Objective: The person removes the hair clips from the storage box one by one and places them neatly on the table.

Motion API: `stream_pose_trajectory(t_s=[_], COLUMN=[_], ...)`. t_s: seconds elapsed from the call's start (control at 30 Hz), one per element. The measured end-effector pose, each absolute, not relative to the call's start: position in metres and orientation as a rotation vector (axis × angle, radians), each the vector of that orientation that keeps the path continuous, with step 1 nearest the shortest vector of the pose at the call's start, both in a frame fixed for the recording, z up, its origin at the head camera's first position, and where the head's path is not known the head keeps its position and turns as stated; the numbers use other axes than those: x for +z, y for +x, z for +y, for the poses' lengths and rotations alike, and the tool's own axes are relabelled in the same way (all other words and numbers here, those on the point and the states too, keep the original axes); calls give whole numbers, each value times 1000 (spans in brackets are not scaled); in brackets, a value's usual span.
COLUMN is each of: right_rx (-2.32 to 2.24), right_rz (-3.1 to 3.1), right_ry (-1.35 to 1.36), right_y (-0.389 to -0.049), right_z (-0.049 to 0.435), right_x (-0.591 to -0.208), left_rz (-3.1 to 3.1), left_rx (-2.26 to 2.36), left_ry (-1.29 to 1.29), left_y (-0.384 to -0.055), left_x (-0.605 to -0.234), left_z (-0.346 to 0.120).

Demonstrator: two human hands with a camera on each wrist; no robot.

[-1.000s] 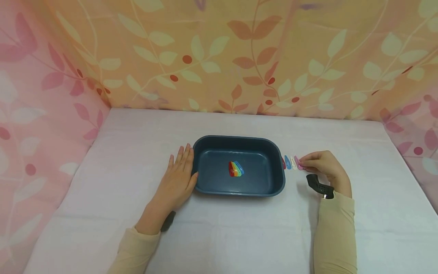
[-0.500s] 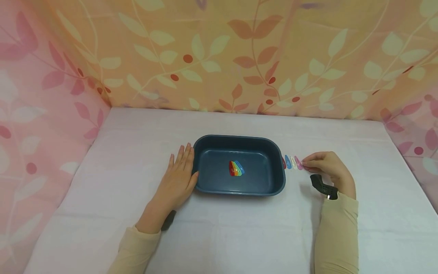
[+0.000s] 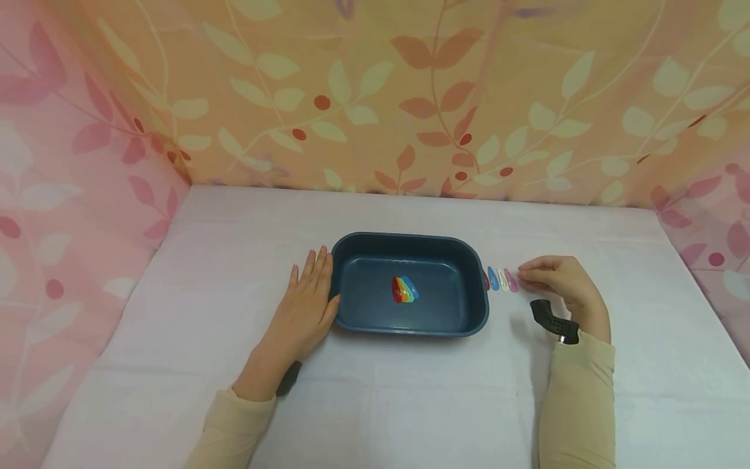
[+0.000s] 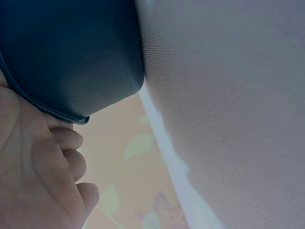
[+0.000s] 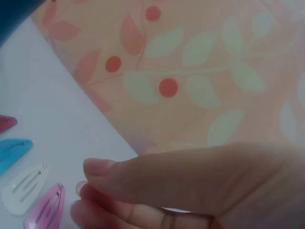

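left hand (image 3: 303, 307) spread flat against left end of dark blue tray (image 3: 448, 303), fingers straight, thumb at the rim; left wrist view has the palm beside the tray's outer wall. right hand (image 3: 564, 280) sits well off the tray's right end, fingers bent, thumb and fingertips drawn together. pale edge between the tips in right wrist view, cannot tell if nail or something held, so grip unclear. nearest thing is pink hair clip (image 3: 512, 280), lying just beside the fingertips, small gap of cloth between.

row of clips on the table, running from hand towards tray: pink, then white hair clip (image 3: 502, 279), blue hair clip (image 3: 493, 279), red hair clip (image 3: 486, 281). red one right at the tray's end, partly out of sight. all lie side by side, long way roughly front to back.

inside tray, around the middle: multicolored clip group (image 3: 405, 289), red, yellow-orange, green, blue, fanned close together.

white cloth (image 3: 410, 410) under everything. leafy orange curtain (image 3: 363, 153) behind. beige sleeves (image 3: 577, 407) on both arms, black wrist device (image 3: 553, 322) at right cuff.
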State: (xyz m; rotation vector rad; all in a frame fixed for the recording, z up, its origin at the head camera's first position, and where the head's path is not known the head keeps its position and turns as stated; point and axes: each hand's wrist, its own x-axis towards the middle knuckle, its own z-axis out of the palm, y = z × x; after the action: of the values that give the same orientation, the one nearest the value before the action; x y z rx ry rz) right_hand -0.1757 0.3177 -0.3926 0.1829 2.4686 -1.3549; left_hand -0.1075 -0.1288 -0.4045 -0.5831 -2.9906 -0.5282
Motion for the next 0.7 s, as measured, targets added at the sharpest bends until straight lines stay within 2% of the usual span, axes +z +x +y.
stream_pose_trajectory(t_s=[0.7], right_rx=[-1660], right_rz=[2553], right_ry=[-59], right_y=[-172], right_z=[280], right_x=[-368], left_rz=[-2988], left_rx=[-532], left_ry=[-585], left_y=[-107], left_x=[-405], left_z=[-128])
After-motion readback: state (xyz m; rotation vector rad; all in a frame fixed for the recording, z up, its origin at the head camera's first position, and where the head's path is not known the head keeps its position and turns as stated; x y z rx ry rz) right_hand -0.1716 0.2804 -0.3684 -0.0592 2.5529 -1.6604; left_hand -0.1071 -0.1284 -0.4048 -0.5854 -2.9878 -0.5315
